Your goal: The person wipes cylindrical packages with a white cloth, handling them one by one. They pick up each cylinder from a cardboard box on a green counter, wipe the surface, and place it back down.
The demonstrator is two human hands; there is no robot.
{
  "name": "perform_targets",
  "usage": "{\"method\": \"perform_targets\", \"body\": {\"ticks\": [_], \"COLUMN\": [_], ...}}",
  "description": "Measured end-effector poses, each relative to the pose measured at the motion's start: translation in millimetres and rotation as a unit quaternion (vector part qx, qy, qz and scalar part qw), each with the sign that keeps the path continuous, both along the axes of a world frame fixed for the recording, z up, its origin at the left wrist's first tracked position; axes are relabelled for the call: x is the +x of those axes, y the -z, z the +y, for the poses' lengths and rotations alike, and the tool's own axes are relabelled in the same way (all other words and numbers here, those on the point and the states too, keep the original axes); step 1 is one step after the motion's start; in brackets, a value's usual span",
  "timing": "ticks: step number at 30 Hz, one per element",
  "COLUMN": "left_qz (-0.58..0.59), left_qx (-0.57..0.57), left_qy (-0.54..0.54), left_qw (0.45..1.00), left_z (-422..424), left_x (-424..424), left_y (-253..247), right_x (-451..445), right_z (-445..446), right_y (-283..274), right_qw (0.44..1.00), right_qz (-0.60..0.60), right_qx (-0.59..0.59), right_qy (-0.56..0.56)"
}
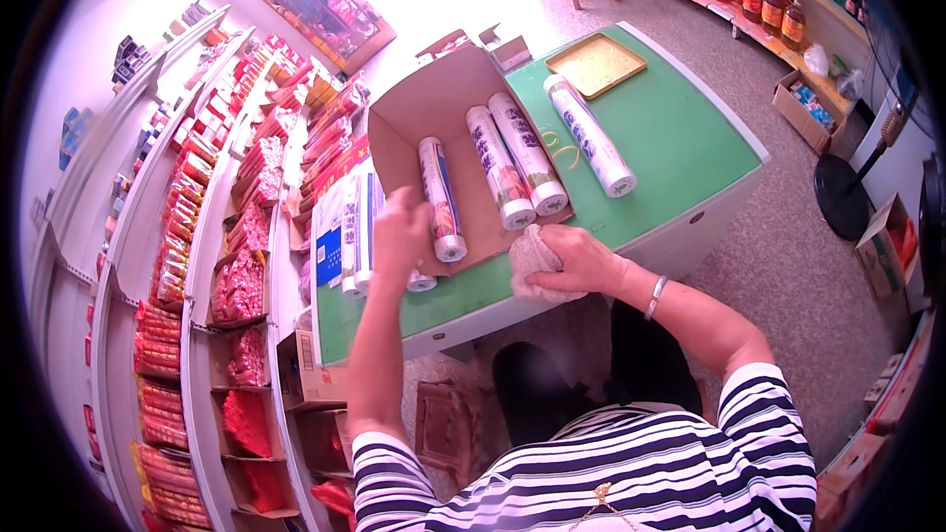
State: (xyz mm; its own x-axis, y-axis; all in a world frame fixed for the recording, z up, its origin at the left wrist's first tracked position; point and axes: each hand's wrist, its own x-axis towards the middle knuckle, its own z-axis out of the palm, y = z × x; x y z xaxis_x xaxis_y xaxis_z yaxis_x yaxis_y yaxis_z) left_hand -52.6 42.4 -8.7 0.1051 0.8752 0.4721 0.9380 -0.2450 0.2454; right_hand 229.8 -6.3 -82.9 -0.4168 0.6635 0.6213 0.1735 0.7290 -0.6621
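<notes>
My right hand (pixel 580 260) grips a crumpled pale cloth (pixel 533 266) at the table's near edge. My left hand (pixel 401 229) is blurred, over the left side of an open cardboard box (pixel 414 100); nothing is seen in it, and its fingers are unclear. Inside the box lie a printed plastic-wrapped roll (pixel 443 199), just right of my left hand, and two more rolls (pixel 499 166) (pixel 527 154) side by side. Another roll (pixel 589 135) rests on the green tabletop (pixel 665 140) right of the box. Left of the box, more rolls (pixel 356 236) lie partly behind my left forearm.
A yellow tray (pixel 597 64) is on the table's far side, and thin yellow strips (pixel 565 155) lie beside the box. Shelves of red packets (pixel 247 229) stand at left. At right are a fan base (pixel 842 196), cardboard boxes (pixel 805 114) and shelved bottles (pixel 772 7).
</notes>
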Motion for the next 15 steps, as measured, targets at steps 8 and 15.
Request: {"method": "perform_targets", "body": {"ticks": [8, 15], "left_qz": [0.105, -0.477], "left_qx": [-0.164, -0.168], "left_qy": [-0.106, 0.022], "left_qw": [0.975, 0.863], "left_z": [-8, -52], "left_x": [66, 13], "left_y": [20, 50], "right_x": [0, -1], "right_z": [2, -2], "right_y": [2, -2], "right_qw": [1.0, 1.0], "right_qz": [0.014, 0.017], "right_qx": [0.005, 0.003], "right_qy": [0.001, 0.002]}}
